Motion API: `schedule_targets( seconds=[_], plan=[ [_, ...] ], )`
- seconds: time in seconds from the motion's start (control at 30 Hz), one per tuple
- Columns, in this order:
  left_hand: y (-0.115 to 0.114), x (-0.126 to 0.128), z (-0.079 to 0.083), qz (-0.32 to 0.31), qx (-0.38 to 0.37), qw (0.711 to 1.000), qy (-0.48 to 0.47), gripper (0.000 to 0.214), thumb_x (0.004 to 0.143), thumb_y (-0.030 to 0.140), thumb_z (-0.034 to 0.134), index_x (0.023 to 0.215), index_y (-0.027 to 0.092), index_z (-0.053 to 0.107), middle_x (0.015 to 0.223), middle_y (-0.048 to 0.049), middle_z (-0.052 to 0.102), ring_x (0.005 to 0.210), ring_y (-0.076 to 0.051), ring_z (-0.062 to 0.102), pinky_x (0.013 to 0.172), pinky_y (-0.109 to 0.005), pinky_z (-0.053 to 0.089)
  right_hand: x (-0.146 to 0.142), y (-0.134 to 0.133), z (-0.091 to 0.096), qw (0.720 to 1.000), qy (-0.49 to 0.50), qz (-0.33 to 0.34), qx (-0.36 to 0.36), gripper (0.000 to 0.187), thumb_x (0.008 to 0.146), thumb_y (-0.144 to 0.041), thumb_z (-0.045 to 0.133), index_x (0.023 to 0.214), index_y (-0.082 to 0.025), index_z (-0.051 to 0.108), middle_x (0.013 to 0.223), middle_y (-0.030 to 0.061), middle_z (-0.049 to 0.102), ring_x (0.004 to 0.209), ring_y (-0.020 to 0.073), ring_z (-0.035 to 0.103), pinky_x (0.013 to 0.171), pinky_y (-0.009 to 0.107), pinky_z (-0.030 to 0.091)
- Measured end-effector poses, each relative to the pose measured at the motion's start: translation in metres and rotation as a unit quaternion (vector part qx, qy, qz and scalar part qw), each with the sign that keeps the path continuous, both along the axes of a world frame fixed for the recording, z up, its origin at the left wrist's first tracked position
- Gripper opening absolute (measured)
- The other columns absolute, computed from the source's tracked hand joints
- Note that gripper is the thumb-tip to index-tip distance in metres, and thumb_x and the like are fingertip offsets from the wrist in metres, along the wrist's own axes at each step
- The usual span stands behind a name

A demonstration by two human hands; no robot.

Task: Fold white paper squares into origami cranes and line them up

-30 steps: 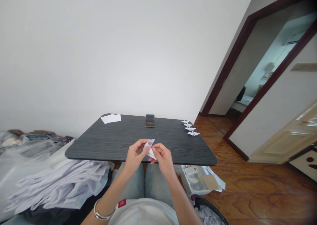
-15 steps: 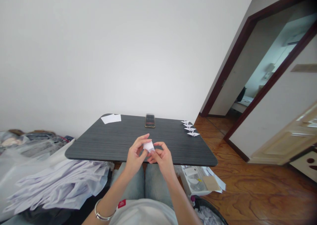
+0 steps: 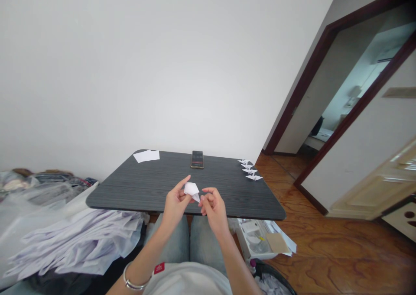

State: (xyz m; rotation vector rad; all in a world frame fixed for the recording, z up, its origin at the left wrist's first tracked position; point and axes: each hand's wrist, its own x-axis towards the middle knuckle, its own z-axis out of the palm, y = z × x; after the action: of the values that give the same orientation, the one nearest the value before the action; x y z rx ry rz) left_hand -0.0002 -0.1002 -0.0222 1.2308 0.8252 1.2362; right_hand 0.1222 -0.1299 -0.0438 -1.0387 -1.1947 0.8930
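A small white folded paper [image 3: 191, 189] is pinched between the thumb and fingers of my left hand [image 3: 175, 202], above the table's near edge. A pointed flap of it hangs toward the lower right. My right hand [image 3: 213, 207] is just right of that flap, its fingers loosely curled and apart, with the fingertips close to the paper's corner. Whether they touch it is hard to see. On the table's right side stand several white paper cranes [image 3: 250, 171] in a row.
The dark table [image 3: 130, 186] meets a white wall. White paper sheets [image 3: 147, 156] lie at its back left, a phone [image 3: 197, 160] at the back middle. Left below is a pile of white cloth-like material [image 3: 81, 241]; right below are a white box [image 3: 256, 247] and a black bin [image 3: 276, 282].
My left hand has turned the folded paper and shifted it slightly left. My right fingers have come off its lower part and moved a little to the right.
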Motion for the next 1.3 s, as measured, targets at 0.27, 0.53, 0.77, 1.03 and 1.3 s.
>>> schedule_targets(
  seconds=[0.27,0.53,0.77,1.03,1.3],
  plan=[
    [0.003,-0.003,-0.01,0.019,0.077,0.985,0.151,0.048,0.067,0.014,0.051,0.115,0.014,0.053,0.078,-0.0045,0.068,0.06,-0.014,0.062,0.057,-0.024,0.051,0.004,-0.006,0.007,0.98,-0.156,-0.039,0.114,0.027,0.071,-0.024,0.061,0.098,-0.021,0.059,0.08,0.0024,0.059,0.064,0.0127,0.054,0.049,0.021,0.043],
    [0.003,-0.008,-0.015,-0.013,0.161,0.949,0.271,0.04,0.07,0.017,0.05,0.11,0.016,0.058,0.075,-0.0037,0.068,0.057,-0.013,0.06,0.055,-0.021,0.048,0.009,-0.004,0.008,0.987,-0.128,-0.048,0.08,0.015,0.075,-0.026,0.056,0.086,-0.019,0.064,0.073,0.003,0.061,0.063,0.0144,0.056,0.051,0.022,0.045],
    [-0.002,-0.009,-0.005,-0.051,0.159,0.946,0.279,0.038,0.072,0.022,0.054,0.109,0.015,0.058,0.084,-0.0065,0.069,0.065,-0.016,0.063,0.062,-0.024,0.049,0.013,0.001,0.004,1.0,-0.027,-0.007,0.008,0.014,0.07,-0.029,0.062,0.077,-0.017,0.063,0.052,-0.0028,0.058,0.044,0.0093,0.05,0.044,0.02,0.042],
    [-0.009,-0.013,0.014,-0.087,0.155,0.945,0.276,0.033,0.076,0.036,0.051,0.098,0.015,0.065,0.076,-0.0055,0.07,0.062,-0.017,0.061,0.055,-0.021,0.045,0.017,0.0,0.004,1.0,-0.017,0.019,0.008,0.013,0.069,-0.028,0.063,0.077,-0.018,0.065,0.051,-0.0027,0.058,0.045,0.0105,0.052,0.045,0.021,0.043],
    [-0.011,-0.012,0.014,-0.098,0.17,0.937,0.288,0.031,0.077,0.03,0.049,0.099,0.017,0.065,0.067,-0.0035,0.069,0.053,-0.014,0.059,0.051,-0.02,0.044,0.023,0.0,0.005,0.994,-0.077,0.045,0.068,0.015,0.077,-0.026,0.053,0.078,-0.02,0.067,0.06,-0.001,0.057,0.045,0.0096,0.048,0.046,0.022,0.042]
  ],
)
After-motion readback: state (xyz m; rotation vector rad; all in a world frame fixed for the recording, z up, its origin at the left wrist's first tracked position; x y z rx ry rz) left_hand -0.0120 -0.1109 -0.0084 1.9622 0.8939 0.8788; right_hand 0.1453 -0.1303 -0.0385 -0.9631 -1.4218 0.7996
